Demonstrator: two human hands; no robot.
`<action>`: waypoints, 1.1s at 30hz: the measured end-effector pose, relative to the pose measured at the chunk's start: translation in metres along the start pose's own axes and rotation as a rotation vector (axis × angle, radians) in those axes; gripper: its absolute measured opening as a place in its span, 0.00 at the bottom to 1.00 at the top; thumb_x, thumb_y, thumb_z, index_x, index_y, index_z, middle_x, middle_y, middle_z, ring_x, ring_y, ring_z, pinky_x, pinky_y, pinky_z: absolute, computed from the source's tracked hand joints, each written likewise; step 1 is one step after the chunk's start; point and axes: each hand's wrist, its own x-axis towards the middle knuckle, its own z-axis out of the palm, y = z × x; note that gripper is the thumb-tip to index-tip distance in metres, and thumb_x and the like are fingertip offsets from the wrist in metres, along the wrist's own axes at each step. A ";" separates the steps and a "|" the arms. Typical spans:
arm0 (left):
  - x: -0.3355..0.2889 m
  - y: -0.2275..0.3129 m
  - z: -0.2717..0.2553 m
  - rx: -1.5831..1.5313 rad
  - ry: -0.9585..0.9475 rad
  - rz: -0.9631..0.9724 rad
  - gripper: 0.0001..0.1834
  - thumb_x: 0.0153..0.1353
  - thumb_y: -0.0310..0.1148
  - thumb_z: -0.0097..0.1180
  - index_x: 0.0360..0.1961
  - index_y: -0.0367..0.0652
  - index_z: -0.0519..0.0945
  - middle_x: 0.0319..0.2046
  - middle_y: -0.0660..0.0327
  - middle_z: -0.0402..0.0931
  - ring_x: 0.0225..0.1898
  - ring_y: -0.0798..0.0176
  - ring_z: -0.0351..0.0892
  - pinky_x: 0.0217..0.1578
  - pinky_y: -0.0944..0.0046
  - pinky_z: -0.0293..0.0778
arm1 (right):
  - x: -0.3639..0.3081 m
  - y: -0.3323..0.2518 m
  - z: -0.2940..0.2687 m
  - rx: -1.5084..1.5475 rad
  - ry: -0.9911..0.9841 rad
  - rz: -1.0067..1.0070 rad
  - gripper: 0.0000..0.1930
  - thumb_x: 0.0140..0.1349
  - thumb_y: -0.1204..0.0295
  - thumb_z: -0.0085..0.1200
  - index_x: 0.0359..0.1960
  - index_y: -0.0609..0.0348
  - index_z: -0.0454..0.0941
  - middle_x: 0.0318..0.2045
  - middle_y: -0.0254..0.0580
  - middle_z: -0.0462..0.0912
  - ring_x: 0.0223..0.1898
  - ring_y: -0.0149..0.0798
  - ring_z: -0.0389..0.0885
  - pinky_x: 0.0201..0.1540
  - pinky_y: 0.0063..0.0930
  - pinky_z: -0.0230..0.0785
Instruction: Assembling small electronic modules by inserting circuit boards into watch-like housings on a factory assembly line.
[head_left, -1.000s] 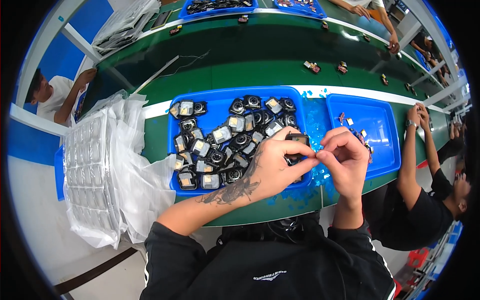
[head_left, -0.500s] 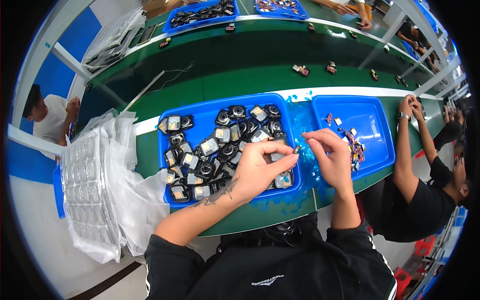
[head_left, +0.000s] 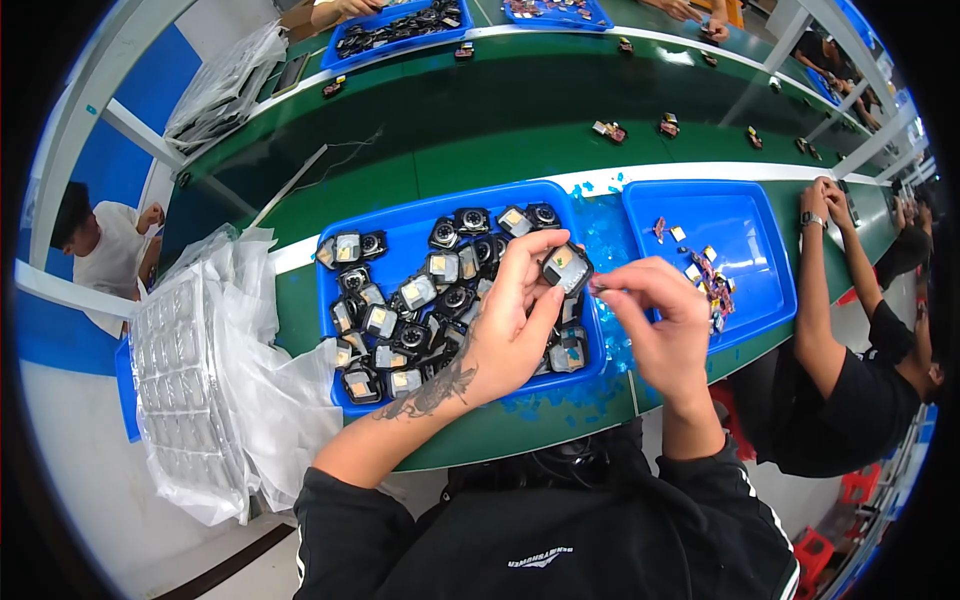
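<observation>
My left hand (head_left: pixel 517 318) grips a smartwatch case (head_left: pixel 567 268) by its edges, with the grey and black inner face turned up. My right hand (head_left: pixel 662 310) is pinched at the right edge of this case. Something small and dark shows at its fingertips, too small to name. Under my left hand stands a blue tray (head_left: pixel 330 290) full of similar black watch cases (head_left: pixel 411 337). Right of it, a second blue tray (head_left: pixel 765 255) holds a small heap of reddish circuit parts (head_left: pixel 715 283) with yellow-white pieces.
Blue film scraps (head_left: pixel 603 232) litter the green table between the trays. Clear plastic blister trays (head_left: pixel 180 350) in wrapping stand at left. Beyond a white rail, small assemblies (head_left: pixel 609 131) lie on a green belt (head_left: pixel 480 110). A co-worker (head_left: pixel 850 370) sits close at right; others work across the belt.
My left hand has tilted the watch case up, so its inner face now shows. My right fingers have closed from apart to a pinch at its edge. Belt parts have shifted slightly right.
</observation>
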 end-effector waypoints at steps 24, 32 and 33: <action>-0.004 -0.002 0.000 -0.125 -0.032 0.032 0.25 0.66 0.19 0.46 0.65 0.33 0.64 0.56 0.52 0.72 0.55 0.65 0.74 0.55 0.66 0.72 | 0.014 -0.022 0.006 -0.107 -0.051 -0.044 0.05 0.51 0.82 0.62 0.30 0.61 0.82 0.26 0.39 0.83 0.24 0.34 0.78 0.25 0.24 0.65; -0.009 0.001 -0.001 0.025 -0.085 0.078 0.24 0.69 0.23 0.44 0.66 0.30 0.62 0.61 0.51 0.68 0.59 0.64 0.71 0.58 0.64 0.69 | 0.018 -0.020 0.000 -0.060 -0.090 -0.017 0.07 0.47 0.81 0.65 0.24 0.61 0.77 0.21 0.35 0.76 0.24 0.30 0.72 0.27 0.24 0.63; -0.010 0.000 -0.001 0.063 -0.082 0.111 0.24 0.69 0.23 0.44 0.65 0.30 0.62 0.61 0.50 0.68 0.59 0.63 0.71 0.58 0.64 0.69 | 0.018 -0.017 0.000 -0.072 -0.092 -0.100 0.08 0.46 0.80 0.65 0.25 0.61 0.76 0.21 0.35 0.73 0.24 0.30 0.70 0.28 0.24 0.64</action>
